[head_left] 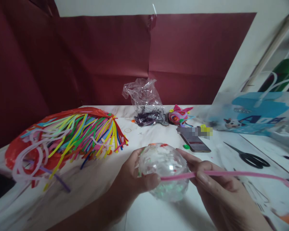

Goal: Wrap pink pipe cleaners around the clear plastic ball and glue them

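My left hand [135, 178] grips a clear plastic ball [164, 166] with coloured bits inside, held just above the white table [91, 192]. The thumb presses the near side of the ball. My right hand [214, 183] pinches a long pink pipe cleaner [231, 174]. One end of the pipe cleaner lies against the front of the ball. Its other end trails off to the right over the table.
A big pile of coloured pipe cleaners [69, 138] lies on a red bag at the left. At the back are a clear plastic bag [145, 102], a pink toy figure [179, 116] and a phone [195, 141]. Black scissors [251, 158] and a blue bag [255, 112] are on the right.
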`<state>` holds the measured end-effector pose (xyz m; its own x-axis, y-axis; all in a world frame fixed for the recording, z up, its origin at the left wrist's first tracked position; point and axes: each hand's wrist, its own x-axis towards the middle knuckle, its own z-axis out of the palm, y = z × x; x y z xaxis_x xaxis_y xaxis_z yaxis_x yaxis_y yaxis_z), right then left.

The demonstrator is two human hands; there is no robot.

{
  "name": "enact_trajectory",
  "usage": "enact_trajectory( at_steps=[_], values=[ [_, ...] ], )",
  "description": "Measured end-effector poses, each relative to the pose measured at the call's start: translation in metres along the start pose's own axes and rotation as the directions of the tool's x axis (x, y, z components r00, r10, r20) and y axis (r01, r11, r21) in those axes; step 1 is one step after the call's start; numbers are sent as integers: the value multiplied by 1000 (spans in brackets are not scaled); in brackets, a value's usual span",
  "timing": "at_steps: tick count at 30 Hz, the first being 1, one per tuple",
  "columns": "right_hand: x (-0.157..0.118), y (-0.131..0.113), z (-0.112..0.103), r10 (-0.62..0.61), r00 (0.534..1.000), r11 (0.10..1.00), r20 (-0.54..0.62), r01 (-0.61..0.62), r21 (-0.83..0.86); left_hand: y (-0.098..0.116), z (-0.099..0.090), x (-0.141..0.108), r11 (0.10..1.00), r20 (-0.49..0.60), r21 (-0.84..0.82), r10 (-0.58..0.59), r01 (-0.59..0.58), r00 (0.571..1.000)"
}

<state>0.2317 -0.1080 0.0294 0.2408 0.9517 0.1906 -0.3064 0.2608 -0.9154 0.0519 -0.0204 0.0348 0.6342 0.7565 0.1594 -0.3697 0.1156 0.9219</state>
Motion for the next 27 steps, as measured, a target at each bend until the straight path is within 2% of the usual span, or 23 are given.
enact_trajectory(
  at_steps=[7,13,18,22,27],
  values=[
    [2,-2,-6,1,999,1000,-37,-1,-14,-7,-4,4,999,74,36,14,-17,997],
    [7,-2,-4,6,1000,1000,4,-7,26,0,0,-2,999,87,-3,-46,46,995],
    [6,-4,-3,32,999,996,-34,-30,79,8,11,-7,998,99,-48,-37,42,994],
    [5,-6,-2,39,999,995,12,-40,94,12,14,-7,998,183,-54,-15,25,983],
    [3,-7,-4,85,993,988,77,-95,126,2,2,-1,1000,190,-10,12,-11,982]
  ],
)
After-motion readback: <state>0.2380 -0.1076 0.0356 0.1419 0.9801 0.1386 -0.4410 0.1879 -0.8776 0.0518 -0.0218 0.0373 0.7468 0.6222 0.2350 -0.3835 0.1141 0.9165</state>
